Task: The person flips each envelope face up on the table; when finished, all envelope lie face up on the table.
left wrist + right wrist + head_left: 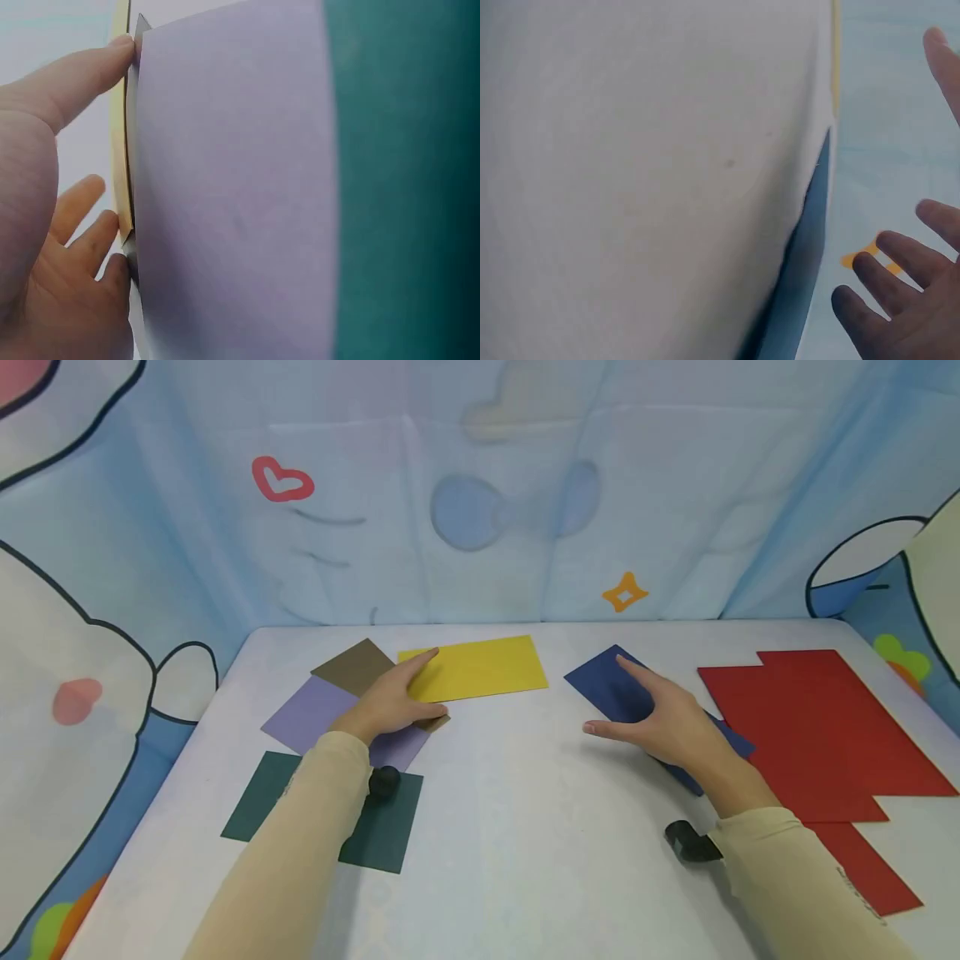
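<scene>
My left hand [386, 702] lies over a group of paper sheets, its fingers and thumb spread apart. The index finger reaches over the left end of a yellow sheet [487, 667]. Beneath the hand, a purple sheet [303, 714] overlaps a brown sheet [356, 664]. In the left wrist view the thumb tip comes right to the edge of the papers, beside the purple sheet [240, 180]. On the right, my right hand [671, 718] hovers over a navy blue sheet [603, 685] with thumb and fingers wide apart. The right wrist view shows spread fingers [900, 277] holding nothing.
Dark green sheets [386, 827] lie nearer me, partly hidden by the left sleeve. Several overlapping red sheets [825, 735] cover the right side of the white table [525, 860]. A printed blue curtain [510, 568] hangs behind. Each wrist carries a small black camera.
</scene>
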